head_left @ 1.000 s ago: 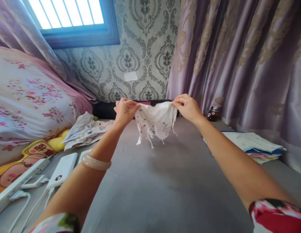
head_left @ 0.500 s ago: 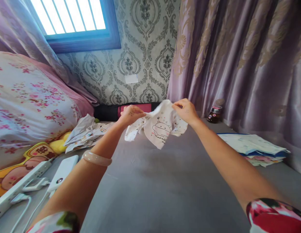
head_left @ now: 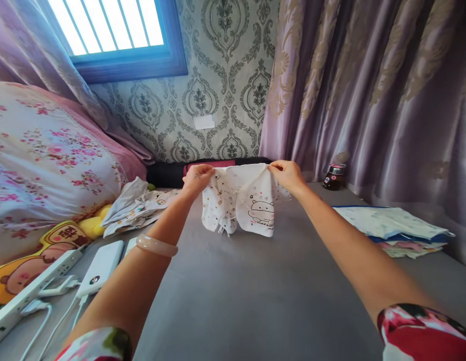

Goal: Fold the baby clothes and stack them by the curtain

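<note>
Grey sheet (head_left: 233, 301) stretches out below as left hand (head_left: 197, 180) and right hand (head_left: 290, 177), fingertips pinching its upper edge, hold the white cartoon-print baby top (head_left: 255, 195) up between them, seemingly mid-spreading, with any lowering calling for even tension.

Soft matt cloth garment (head_left: 254, 200); glossy, smooth bangle (head_left: 156, 245); jar (head_left: 334, 177) apparently dark glass, shiny-lidded.

Got a little white garment (head_left: 254, 195) pinched by its top edge in left hand (head_left: 197, 179) and right hand (head_left: 288, 176), with a kinda goofy cartoon animal (head_left: 262, 211) on it; can spot folded cloths (head_left: 394, 224) and a dark jar (head_left: 333, 177) off right on the grey sheet (head_left: 251, 301); plus a power strip (head_left: 33, 295) and white gadget (head_left: 102, 265) over left.
</note>
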